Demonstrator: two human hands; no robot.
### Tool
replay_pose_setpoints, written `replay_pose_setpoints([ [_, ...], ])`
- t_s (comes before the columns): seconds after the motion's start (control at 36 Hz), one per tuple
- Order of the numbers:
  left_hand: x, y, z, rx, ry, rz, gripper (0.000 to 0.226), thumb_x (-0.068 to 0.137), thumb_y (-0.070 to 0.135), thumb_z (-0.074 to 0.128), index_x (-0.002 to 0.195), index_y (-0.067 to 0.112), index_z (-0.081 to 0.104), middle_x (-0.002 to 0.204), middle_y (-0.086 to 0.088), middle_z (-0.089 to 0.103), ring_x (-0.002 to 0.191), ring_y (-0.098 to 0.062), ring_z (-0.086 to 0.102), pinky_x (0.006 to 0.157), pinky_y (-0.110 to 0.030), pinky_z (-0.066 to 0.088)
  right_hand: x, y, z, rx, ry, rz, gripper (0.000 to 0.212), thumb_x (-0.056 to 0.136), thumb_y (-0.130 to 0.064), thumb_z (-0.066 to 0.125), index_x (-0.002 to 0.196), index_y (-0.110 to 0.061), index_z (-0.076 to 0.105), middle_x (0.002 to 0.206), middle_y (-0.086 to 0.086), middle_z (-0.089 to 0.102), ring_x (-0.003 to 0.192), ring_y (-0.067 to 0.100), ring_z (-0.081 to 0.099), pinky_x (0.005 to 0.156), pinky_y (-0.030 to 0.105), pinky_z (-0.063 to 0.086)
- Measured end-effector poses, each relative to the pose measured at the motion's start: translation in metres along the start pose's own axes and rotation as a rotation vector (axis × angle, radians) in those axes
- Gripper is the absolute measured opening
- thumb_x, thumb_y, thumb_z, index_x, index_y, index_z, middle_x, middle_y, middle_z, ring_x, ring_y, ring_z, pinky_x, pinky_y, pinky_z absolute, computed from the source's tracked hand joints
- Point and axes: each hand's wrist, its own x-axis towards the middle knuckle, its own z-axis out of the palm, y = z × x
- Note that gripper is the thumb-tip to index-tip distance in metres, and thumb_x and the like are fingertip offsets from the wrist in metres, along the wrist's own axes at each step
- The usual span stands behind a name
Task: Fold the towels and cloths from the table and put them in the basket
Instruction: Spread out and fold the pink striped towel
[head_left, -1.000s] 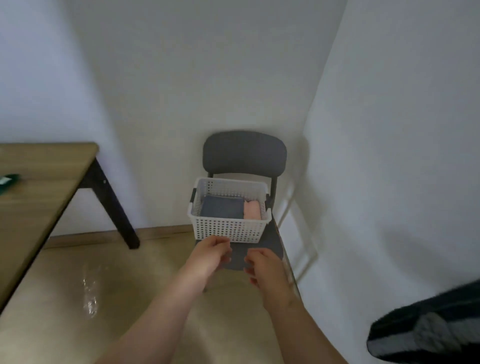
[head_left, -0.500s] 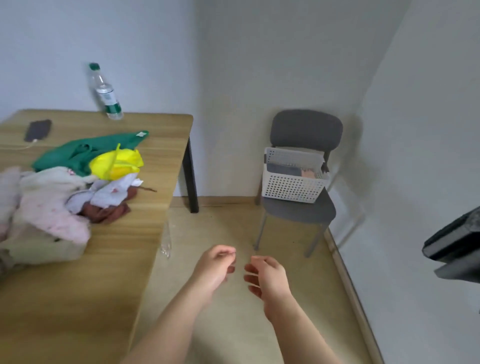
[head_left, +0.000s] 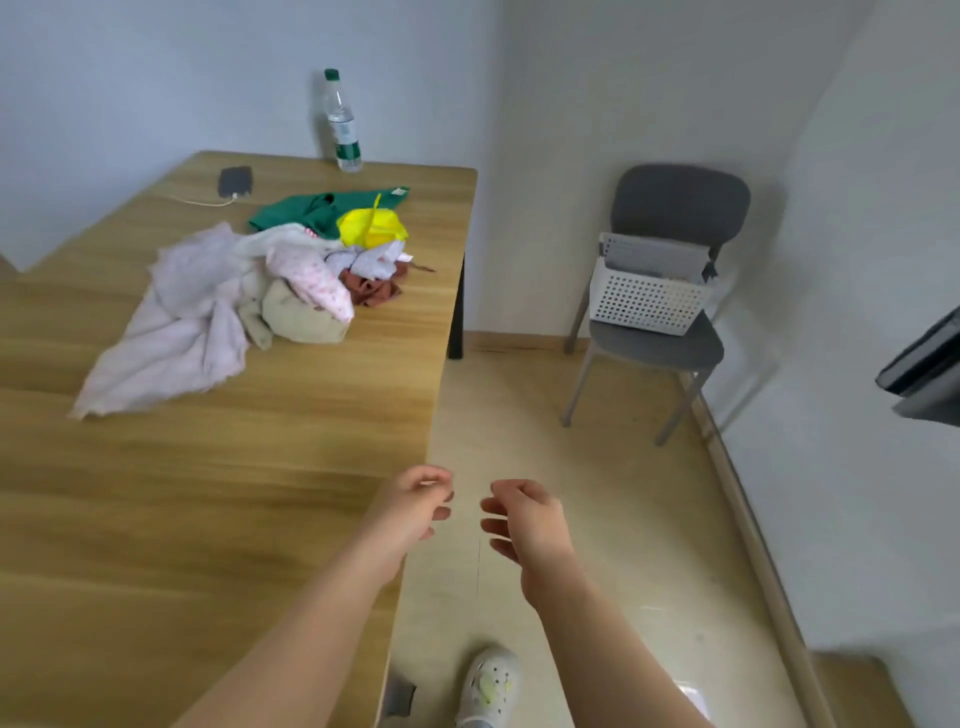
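A heap of unfolded cloths lies on the wooden table (head_left: 291, 467): a large pale pink towel (head_left: 176, 322), a beige cloth (head_left: 301, 319), a rust cloth (head_left: 371, 290), a yellow cloth (head_left: 371, 228) and a green cloth (head_left: 311, 210). The white perforated basket (head_left: 647, 299) sits on a grey chair (head_left: 675, 208) at the right, its contents mostly hidden by its wall. My left hand (head_left: 415, 501) hovers over the table's right edge, fingers loosely curled and empty. My right hand (head_left: 524, 512) is beside it over the floor, also empty with fingers apart.
A plastic water bottle (head_left: 342, 122) stands at the table's far edge and a phone (head_left: 235, 182) on a cable lies near it. White walls close the corner behind the chair. A dark object (head_left: 924, 364) juts in at the right. My shoe (head_left: 488, 686) is on the floor below.
The view has swung left from the basket on the chair to the table; the basket is now farther off at the right. Both hands stayed empty and drew back toward the table edge.
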Motion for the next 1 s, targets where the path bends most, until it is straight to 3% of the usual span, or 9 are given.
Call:
replay_pose_setpoints([
  [0.11, -0.033, -0.03, -0.043, 0.022, 0.059, -0.026, 0.013, 0.095, 0.015, 0.05, 0.1, 0.023, 0.059, 0.095, 0.005, 0.063, 0.087, -0.014, 0.062, 0.086, -0.035, 0.047, -0.035, 0.026, 0.03, -0.014, -0.046, 0.015, 0.012, 0.093, -0.015, 0.048, 0.084, -0.018, 0.055, 0.082, 0.0, 0.058, 0.067, 0.014, 0.053, 0.062, 0.025, 0.04],
  [0.42, -0.058, -0.07, -0.149, 0.006, 0.14, -0.02, 0.015, 0.095, 0.013, 0.049, 0.101, 0.026, 0.056, 0.099, 0.006, 0.061, 0.092, -0.012, 0.059, 0.078, -0.027, 0.048, -0.066, 0.061, 0.127, -0.087, -0.125, 0.031, 0.013, 0.093, -0.014, 0.048, 0.083, -0.017, 0.055, 0.082, 0.002, 0.057, 0.069, 0.016, 0.052, 0.062, 0.026, 0.039],
  [0.61, -0.009, -0.065, -0.226, 0.008, 0.145, 0.017, 0.015, 0.096, 0.016, 0.048, 0.104, 0.023, 0.058, 0.1, 0.005, 0.062, 0.09, -0.011, 0.06, 0.082, -0.03, 0.048, -0.03, 0.046, 0.214, -0.085, -0.105, -0.009, 0.015, 0.092, -0.013, 0.048, 0.079, -0.017, 0.055, 0.078, 0.0, 0.057, 0.065, 0.015, 0.052, 0.057, 0.025, 0.036],
  [0.86, 0.131, -0.055, -0.339, 0.258, 0.105, 0.225, 0.016, 0.094, 0.022, 0.048, 0.092, 0.035, 0.057, 0.102, 0.009, 0.063, 0.092, -0.01, 0.061, 0.086, -0.031, 0.049, 0.065, 0.015, 0.362, -0.044, 0.027, -0.066, 0.016, 0.09, -0.009, 0.047, 0.078, -0.016, 0.056, 0.072, 0.001, 0.056, 0.062, 0.017, 0.048, 0.054, 0.024, 0.036],
  [0.94, 0.172, -0.06, -0.366, 0.449, 0.219, 0.373, 0.02, 0.093, 0.016, 0.051, 0.108, 0.026, 0.06, 0.113, 0.007, 0.06, 0.096, -0.008, 0.054, 0.084, -0.023, 0.042, 0.094, 0.014, 0.397, -0.242, 0.097, -0.131, 0.013, 0.086, -0.012, 0.046, 0.087, -0.017, 0.058, 0.076, 0.0, 0.059, 0.071, 0.022, 0.054, 0.061, 0.026, 0.04],
  [1.0, 0.194, -0.069, -0.379, 0.582, 0.311, 0.506, 0.03, 0.09, 0.01, 0.054, 0.119, 0.016, 0.057, 0.117, 0.001, 0.057, 0.101, -0.015, 0.052, 0.082, -0.021, 0.038, 0.106, 0.017, 0.41, -0.456, 0.153, -0.186, 0.018, 0.087, -0.017, 0.044, 0.097, -0.021, 0.058, 0.088, -0.001, 0.063, 0.086, 0.024, 0.059, 0.07, 0.028, 0.045],
])
